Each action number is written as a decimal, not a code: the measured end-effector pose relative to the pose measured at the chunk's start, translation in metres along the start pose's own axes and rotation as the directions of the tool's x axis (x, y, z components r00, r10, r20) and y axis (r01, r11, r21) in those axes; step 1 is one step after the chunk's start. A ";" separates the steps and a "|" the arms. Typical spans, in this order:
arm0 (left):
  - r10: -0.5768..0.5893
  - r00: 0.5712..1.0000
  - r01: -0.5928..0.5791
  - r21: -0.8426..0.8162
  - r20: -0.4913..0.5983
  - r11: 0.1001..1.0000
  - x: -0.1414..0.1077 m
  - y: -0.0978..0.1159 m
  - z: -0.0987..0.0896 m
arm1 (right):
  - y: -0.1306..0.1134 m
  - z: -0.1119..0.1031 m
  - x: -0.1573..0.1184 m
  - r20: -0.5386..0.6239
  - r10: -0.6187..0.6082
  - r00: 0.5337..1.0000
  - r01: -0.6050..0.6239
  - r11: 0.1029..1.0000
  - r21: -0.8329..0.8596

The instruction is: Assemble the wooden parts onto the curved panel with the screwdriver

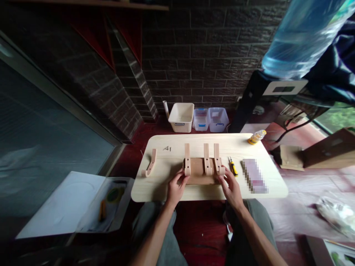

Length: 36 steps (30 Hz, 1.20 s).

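A brown wooden board (197, 171) lies on the pale table, with three curved wooden hooks across it: one at its left end (187, 159), one right of centre (206, 159) and one at its right end (217, 159). My left hand (176, 186) grips the board's left end beside the left hook, fingers closed. At the opposite end, my right hand (231, 187) has its fingers closed round the board's corner, close to the right hook. Another curved hook (151, 164) lies apart at the table's left. Right of the board is a yellow and black screwdriver (233, 167).
On the table (172, 139) are a yellow-capped clear container (257, 137) at the back right and a blurred-out flat object (254, 176). White (181, 117) and clear bins (218, 119) stand behind it. An open case (107, 203) sits at the left.
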<state>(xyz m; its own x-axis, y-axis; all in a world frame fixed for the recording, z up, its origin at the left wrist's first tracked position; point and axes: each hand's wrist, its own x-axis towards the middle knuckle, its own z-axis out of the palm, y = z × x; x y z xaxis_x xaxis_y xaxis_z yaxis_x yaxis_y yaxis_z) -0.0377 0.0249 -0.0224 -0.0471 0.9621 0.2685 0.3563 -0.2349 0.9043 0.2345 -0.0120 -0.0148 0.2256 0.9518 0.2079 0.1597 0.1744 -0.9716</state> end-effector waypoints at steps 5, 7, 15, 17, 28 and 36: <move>0.003 1.000 -0.003 0.009 -0.011 1.000 -0.039 0.017 -0.007 | -0.012 -0.008 -0.041 -0.008 0.034 0.999 -0.034 0.999 0.008; 0.001 1.000 0.000 0.028 -0.014 1.000 -0.054 0.023 -0.010 | -0.018 -0.011 -0.058 -0.014 0.054 0.998 -0.054 0.999 0.004; -0.001 1.000 -0.001 0.062 0.022 0.998 -0.073 0.034 -0.016 | -0.027 -0.017 -0.083 -0.027 0.023 0.999 -0.023 1.000 0.004; -0.006 1.000 0.005 0.079 0.018 0.997 -0.074 0.034 -0.016 | -0.027 -0.018 -0.082 -0.019 0.021 1.000 -0.021 1.000 0.003; -0.072 0.997 0.069 0.089 0.037 0.994 -0.079 0.031 -0.014 | -0.025 -0.019 -0.077 0.007 0.022 1.000 -0.022 1.000 -0.012; -0.084 0.993 0.086 -0.015 0.087 0.996 -0.088 0.040 -0.026 | -0.027 -0.020 -0.082 0.001 0.057 0.998 -0.057 0.998 0.009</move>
<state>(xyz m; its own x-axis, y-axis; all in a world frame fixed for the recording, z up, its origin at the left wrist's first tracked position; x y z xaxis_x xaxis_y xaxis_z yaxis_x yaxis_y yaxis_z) -0.0431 -0.0723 -0.0011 0.0042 0.9868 0.1618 0.3371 -0.1537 0.9288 0.2314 -0.0997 -0.0031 0.2337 0.9603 0.1521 0.1376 0.1222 -0.9829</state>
